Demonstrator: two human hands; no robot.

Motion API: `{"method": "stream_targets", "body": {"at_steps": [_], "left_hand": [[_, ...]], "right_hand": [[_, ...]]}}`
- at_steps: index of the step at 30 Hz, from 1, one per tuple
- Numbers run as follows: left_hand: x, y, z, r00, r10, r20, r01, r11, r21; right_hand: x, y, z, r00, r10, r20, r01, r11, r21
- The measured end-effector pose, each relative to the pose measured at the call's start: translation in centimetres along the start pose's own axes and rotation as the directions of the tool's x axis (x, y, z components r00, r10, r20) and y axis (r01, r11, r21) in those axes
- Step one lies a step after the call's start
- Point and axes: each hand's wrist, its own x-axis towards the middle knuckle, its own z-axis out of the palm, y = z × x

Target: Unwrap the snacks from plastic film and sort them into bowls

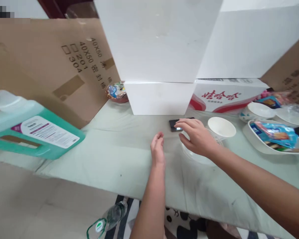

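My left hand [157, 148] is held edge-on above the table's middle, fingers loosely extended and nothing visible in it. To its right, my right hand [195, 136] reaches over a clear plastic container [201, 160], with thumb and fingers apart. Whether it touches the rim I cannot tell. Just beyond those fingertips lies a black phone [173, 125], partly covered by the hand. A white bowl [221, 127] stands at the right hand's far side, close behind the clear container.
Stacked white boxes [161, 98] and a red-lettered carton [226, 96] wall off the back. A green liquid jug [52, 132] stands left, before a cardboard box [54, 66]. Snack packets fill a white basin [254, 139] at right. A plastic bottle [117, 212] is below the front edge.
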Motion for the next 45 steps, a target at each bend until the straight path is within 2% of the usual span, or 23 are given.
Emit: {"method": "stream_targets", "body": {"at_steps": [6,9,12,15,17,21,26,33,39,45], "left_hand": [[1.7,3.5,-4.0,1.000,-0.009,-0.014,0.006,0.985,-0.171],[3.2,5.0,-5.9,0.999,-0.014,-0.039,0.005,0.977,-0.212],[4.5,6.0,-7.2,0.989,-0.076,-0.128,0.034,0.954,-0.298],[5.3,6.5,-8.0,0.982,-0.092,-0.167,0.026,0.932,-0.362],[5.6,6.6,-8.4,0.982,-0.086,-0.171,0.016,0.929,-0.371],[6.1,6.7,-8.9,0.985,-0.087,-0.148,0.026,0.926,-0.378],[6.0,6.8,-9.3,0.989,-0.093,-0.119,0.037,0.913,-0.407],[5.3,7.8,-9.1,0.986,-0.097,-0.136,0.035,0.915,-0.403],[5.1,8.3,-8.4,0.981,-0.069,-0.180,-0.007,0.920,-0.391],[5.0,7.8,-8.5,0.991,0.000,-0.135,-0.043,0.948,-0.317]], "right_hand": [[10.0,-5.4,8.4,0.961,-0.086,0.264,0.056,0.991,0.120],[15.5,-8.0,12.7,0.937,-0.113,0.330,0.065,0.986,0.152],[21.3,-10.1,16.8,0.923,-0.117,0.366,0.065,0.986,0.151],[26.6,-11.2,20.6,0.924,-0.095,0.371,0.079,0.995,0.058],[29.1,-11.3,22.6,0.929,-0.036,0.368,0.048,0.999,-0.021],[30.9,-10.5,25.5,0.915,0.069,0.398,-0.025,0.993,-0.114],[30.9,-9.2,26.4,0.900,0.189,0.394,-0.102,0.968,-0.231],[31.9,-8.8,24.6,0.849,0.283,0.446,-0.173,0.947,-0.272],[29.9,-10.1,23.5,0.860,0.215,0.463,-0.116,0.966,-0.232],[26.7,-12.4,21.8,0.863,0.100,0.495,-0.017,0.985,-0.169]]}}
